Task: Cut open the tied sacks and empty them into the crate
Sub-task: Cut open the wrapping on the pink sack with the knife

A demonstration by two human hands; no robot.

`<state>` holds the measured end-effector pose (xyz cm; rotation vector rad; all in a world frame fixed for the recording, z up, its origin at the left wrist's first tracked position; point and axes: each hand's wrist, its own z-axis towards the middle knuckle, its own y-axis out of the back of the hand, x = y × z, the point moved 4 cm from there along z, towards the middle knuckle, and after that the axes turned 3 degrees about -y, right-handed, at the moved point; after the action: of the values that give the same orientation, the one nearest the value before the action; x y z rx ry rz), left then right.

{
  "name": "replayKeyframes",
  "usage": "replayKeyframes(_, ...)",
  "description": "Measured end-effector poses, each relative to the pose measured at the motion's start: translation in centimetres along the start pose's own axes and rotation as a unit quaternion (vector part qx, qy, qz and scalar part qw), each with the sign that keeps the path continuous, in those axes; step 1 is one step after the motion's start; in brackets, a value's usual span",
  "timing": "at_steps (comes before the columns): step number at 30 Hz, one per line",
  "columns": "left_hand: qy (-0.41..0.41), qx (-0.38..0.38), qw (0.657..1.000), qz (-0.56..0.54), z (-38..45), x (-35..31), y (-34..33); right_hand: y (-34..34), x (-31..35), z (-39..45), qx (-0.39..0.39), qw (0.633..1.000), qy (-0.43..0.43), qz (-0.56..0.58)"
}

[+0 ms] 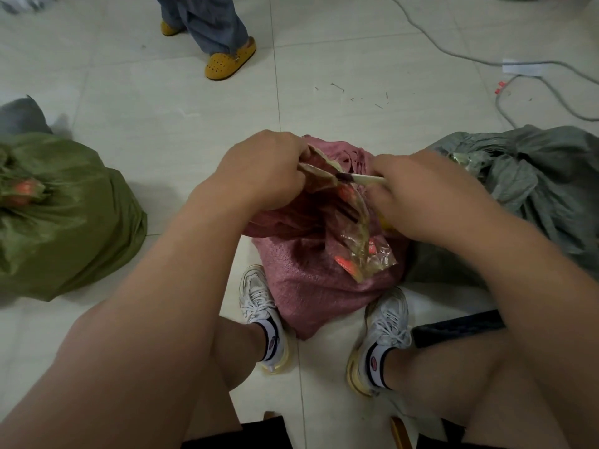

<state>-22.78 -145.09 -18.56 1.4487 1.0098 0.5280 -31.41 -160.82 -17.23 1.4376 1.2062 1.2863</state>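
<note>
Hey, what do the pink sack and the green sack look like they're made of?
Pink sack: looks like woven plastic, matte; a coarse grid weave shows across its side. Green sack: probably the same kind of woven plastic but finer and slightly glossy, with soft sheen on its creases. The blur leaves both uncertain.

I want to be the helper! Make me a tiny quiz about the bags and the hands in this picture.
1. True or false: the green sack stands between the person's shoes.
2. Which hand holds the small blade over the pink sack? A left hand B right hand
3. Fill in: the sack on the person's right is ____.

Key: 1 false, the pink one does; 2 B; 3 grey.
</note>
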Motion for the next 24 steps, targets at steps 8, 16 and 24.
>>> replayKeyframes(8,0.04,0.017,0.997,-0.066,0.2,0.7,-0.1,-0.8,-0.9,-0.3,0.078,0.943,-0.159,0.281)
replayKeyframes(16,0.099,-0.061,0.985,-0.129,0.4,0.8,0.8,-5.7,1.2,-0.3,0.141,0.941,-0.153,0.265)
replayKeyframes(24,0.124,-0.074,0.988,-0.052,0.0,1.8,0.6,-5.0,1.1,0.7,-0.032,0.968,-0.136,0.207)
